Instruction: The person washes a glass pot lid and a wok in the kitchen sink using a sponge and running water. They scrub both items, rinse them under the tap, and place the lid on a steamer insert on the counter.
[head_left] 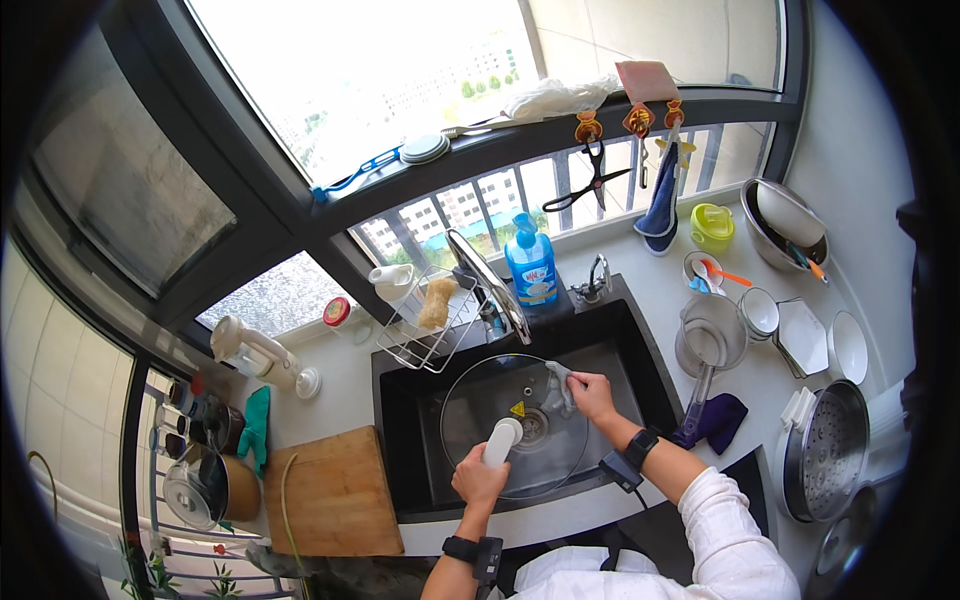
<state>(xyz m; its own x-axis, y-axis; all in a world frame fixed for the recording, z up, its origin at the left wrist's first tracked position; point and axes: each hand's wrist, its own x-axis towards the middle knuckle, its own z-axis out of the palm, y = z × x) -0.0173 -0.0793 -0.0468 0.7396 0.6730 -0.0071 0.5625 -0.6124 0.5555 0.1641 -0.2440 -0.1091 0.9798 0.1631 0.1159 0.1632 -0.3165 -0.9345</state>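
My left hand [480,478] is closed on the white handle [503,437] of a large clear glass lid [473,388], held over the black sink [632,350]. My right hand [593,396] grips a pale grey cloth [557,390] against the lid's upper right part. The drain and a small yellow label show through or on the glass. The silver faucet [500,290] rises behind the lid.
A wooden board [340,490] lies left of the sink. A wire rack [413,345] with a sponge and a blue soap bottle [532,270] stand behind. Bowls [848,345], a small pan [705,340] and a steamer [825,450] crowd the right counter; windows surround the back.
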